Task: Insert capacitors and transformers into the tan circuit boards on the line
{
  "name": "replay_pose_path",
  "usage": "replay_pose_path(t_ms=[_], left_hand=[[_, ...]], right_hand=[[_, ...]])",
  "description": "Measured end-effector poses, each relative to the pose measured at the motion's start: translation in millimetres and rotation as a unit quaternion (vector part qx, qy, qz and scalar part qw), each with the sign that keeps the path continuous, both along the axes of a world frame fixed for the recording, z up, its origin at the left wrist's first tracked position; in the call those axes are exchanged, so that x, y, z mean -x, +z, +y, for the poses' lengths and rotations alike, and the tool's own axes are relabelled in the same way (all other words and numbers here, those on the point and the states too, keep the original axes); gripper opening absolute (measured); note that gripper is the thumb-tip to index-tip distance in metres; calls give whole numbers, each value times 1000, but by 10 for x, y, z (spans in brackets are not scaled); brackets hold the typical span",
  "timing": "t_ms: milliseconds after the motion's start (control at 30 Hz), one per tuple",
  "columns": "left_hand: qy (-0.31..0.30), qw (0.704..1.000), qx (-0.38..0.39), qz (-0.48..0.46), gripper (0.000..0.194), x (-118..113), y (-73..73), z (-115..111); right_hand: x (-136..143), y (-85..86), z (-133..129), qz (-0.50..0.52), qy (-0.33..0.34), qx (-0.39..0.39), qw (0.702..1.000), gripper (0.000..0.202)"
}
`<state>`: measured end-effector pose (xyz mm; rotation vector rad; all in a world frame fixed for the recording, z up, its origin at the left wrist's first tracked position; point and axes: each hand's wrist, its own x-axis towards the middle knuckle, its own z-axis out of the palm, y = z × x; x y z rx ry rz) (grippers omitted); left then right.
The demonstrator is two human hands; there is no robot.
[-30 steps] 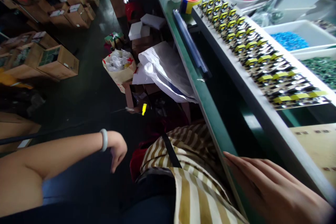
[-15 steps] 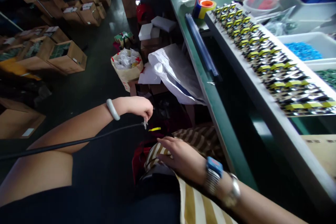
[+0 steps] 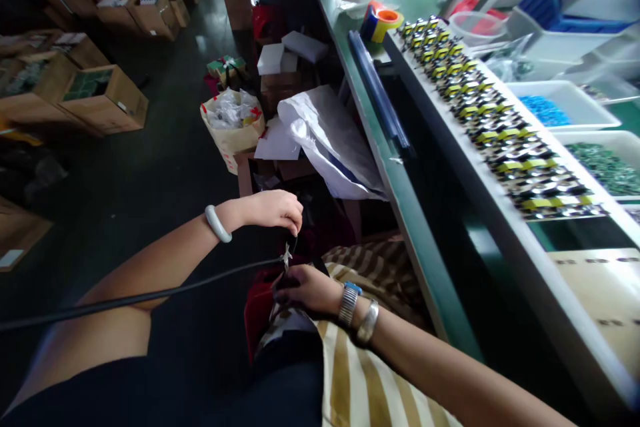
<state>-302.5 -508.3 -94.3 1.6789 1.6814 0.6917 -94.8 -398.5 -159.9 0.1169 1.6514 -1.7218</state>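
Observation:
My left hand [image 3: 277, 210], with a pale bangle at the wrist, has thumb and fingers pinched together. Just beneath the fingertips is a small shiny metal piece [image 3: 287, 256] with a thin dark strip above it; its kind is unclear. A black cord [image 3: 150, 295] runs in from the left edge and ends visually at this piece. Close below, my right hand [image 3: 307, 290] has its fingers curled in, at the lower end of the metal piece and over the striped cloth [image 3: 370, 373] on my lap. What the right fingers hold is hidden.
To the right runs a green bench [image 3: 380, 140] with a long rack [image 3: 470, 147] of small yellow, black and metal parts. Bins of blue pieces [image 3: 545, 110] and green pieces [image 3: 600, 163] lie beyond. A bag of clear plastic [image 3: 233, 123] and cardboard boxes [image 3: 107, 100] stand on the floor.
My right hand has moved left and curled its fingers beside the metal piece. My left hand has shifted slightly right, still pinched. The yellow bit below it no longer shows.

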Motion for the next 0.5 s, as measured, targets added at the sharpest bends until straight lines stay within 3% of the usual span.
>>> replay_pose_path(t_ms=[133, 200, 267, 367, 433, 500], left_hand=[[101, 993, -27, -62, 8, -106, -90, -187], [184, 977, -50, -93, 19, -230, -133, -277], [308, 940, -83, -123, 32, -400, -199, -351], [480, 849, -101, -198, 28, -717, -333, -407], [524, 800, -67, -284, 36, -932, -404, -405], [521, 765, -33, -377, 45, -1101, -423, -384]], right_hand=[[38, 9, 74, -27, -141, 55, 988, 49], [81, 44, 112, -28, -215, 78, 973, 57], [125, 88, 139, -26, -269, 98, 958, 61], [174, 152, 149, -17, -313, 120, 942, 61], [194, 188, 142, -10, -324, 131, 937, 62], [210, 223, 145, 0, -326, 140, 935, 66]])
